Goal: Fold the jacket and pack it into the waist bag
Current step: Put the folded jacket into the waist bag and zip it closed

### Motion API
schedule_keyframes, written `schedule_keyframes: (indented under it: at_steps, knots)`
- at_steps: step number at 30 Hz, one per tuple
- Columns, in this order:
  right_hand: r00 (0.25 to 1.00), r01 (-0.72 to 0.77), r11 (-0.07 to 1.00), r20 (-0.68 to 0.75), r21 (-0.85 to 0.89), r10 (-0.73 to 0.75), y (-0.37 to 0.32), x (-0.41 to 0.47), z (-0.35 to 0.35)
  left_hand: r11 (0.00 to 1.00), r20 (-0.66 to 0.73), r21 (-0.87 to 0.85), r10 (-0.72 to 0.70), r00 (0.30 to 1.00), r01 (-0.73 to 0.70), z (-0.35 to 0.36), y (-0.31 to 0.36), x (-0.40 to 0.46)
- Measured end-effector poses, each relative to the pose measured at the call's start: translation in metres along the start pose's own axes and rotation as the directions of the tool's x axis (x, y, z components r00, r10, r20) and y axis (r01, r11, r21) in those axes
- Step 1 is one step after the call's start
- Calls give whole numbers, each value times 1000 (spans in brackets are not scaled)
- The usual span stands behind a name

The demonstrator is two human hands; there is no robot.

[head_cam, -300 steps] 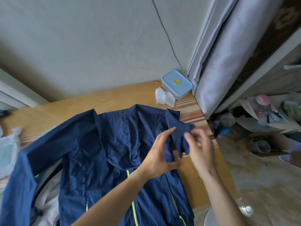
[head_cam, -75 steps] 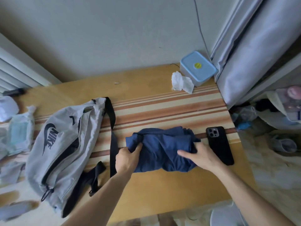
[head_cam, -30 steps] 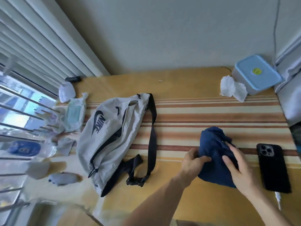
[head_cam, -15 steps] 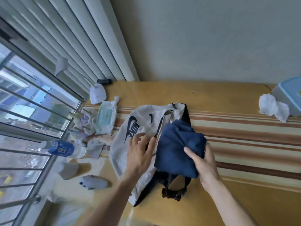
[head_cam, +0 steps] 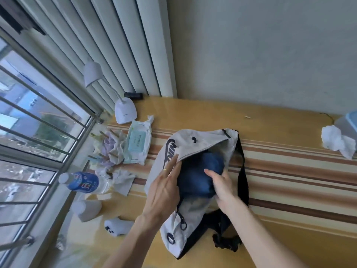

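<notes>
The grey waist bag (head_cam: 195, 146) with a black logo and black strap (head_cam: 242, 171) lies on the wooden table, its main zip open. The folded dark blue jacket (head_cam: 199, 175) sits partly inside the opening, its far end tucked under the bag's upper flap. My left hand (head_cam: 164, 190) lies on the bag's left side, fingers holding the edge of the opening up and back. My right hand (head_cam: 222, 185) presses on the jacket bundle from the right, fingers on the fabric. The black zip pull (head_cam: 182, 222) hangs below my hands.
On the left by the barred window lie a wet-wipes pack (head_cam: 138, 144), crumpled tissues, a water bottle (head_cam: 85, 183), a white lamp (head_cam: 124, 112) and a small white sock (head_cam: 118, 227). A crumpled tissue (head_cam: 337, 142) and a blue-lidded box (head_cam: 349, 122) sit far right.
The jacket went from spread out to a folded bundle, was carried left to the bag, and now sits partly inside the opened bag. My left hand shifted to the opening's edge.
</notes>
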State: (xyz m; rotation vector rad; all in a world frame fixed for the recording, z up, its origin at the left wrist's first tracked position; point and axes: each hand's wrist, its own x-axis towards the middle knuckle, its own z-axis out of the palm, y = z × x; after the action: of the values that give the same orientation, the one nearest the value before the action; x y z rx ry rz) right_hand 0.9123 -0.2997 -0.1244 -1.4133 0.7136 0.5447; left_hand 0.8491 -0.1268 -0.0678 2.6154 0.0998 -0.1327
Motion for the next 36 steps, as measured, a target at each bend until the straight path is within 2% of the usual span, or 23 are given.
schedule_keyframes:
  at_steps: [2, 4, 6, 7, 9, 12, 15, 17, 19, 21, 24, 27, 30, 33, 36]
  knots:
    - [999, 46, 998, -21, -43, -47, -2, 14, 31, 999, 26, -5, 40, 999, -40, -2, -5, -4]
    - [995, 97, 990, 46, -106, -93, 2, 27, 59, 998, 25, -34, 54, 998, -53, -5, -8, -5]
    - [980, 174, 940, 149, -293, -134, 9, 36, 76, 997, 22, -58, 45, 999, -44, -8, -12, -6]
    - [966, 229, 866, 213, -445, -146, 10, 34, 80, 997, 20, -71, 36, 999, -34, -8, -15, -6]
    - [923, 376, 627, 339, -682, -183, 11, 27, 76, 997, 27, -73, 26, 999, -24, -5, -22, -7]
    - [866, 499, 291, 456, -816, -204, 8, 16, 51, 998, 46, -29, 59, 997, -58, 5, -29, -12]
    - [829, 531, -75, 536, -844, -162, 7, 10, 22, 997, 107, -23, 81, 991, -80, 24, -25, -16]
    - [812, 546, -223, 575, -808, -99, 0, 6, 9, 995, 164, -9, 99, 982, -99, 37, -23, -18]
    - [794, 565, -309, 605, -765, -48, -7, 0, 1, 993, 233, 12, 110, 966, -116, 46, -22, -25]
    - [797, 564, -356, 604, -745, -3, -11, -4, -6, 999, 254, -9, 40, 966, -39, 47, -20, -40]
    - [811, 551, -403, 583, -731, 52, -17, -14, -18, 992, 181, 19, -124, 976, 122, 44, -15, -68]
    - [805, 544, -427, 592, -723, 23, -23, -25, -27, 970, 188, 8, -241, 952, 244, 52, -17, -89]
    - [734, 573, -380, 661, -726, -156, -24, -36, -31, 951, 121, -117, -271, 955, 285, 55, -21, -97]
    - [596, 641, -276, 691, -716, -410, -11, -50, -30, 935, 43, -190, -298, 954, 301, 52, -21, -96]
    - [526, 700, -160, 653, -696, -544, 11, -66, -28, 931, 85, -189, -303, 949, 314, 54, -17, -93]
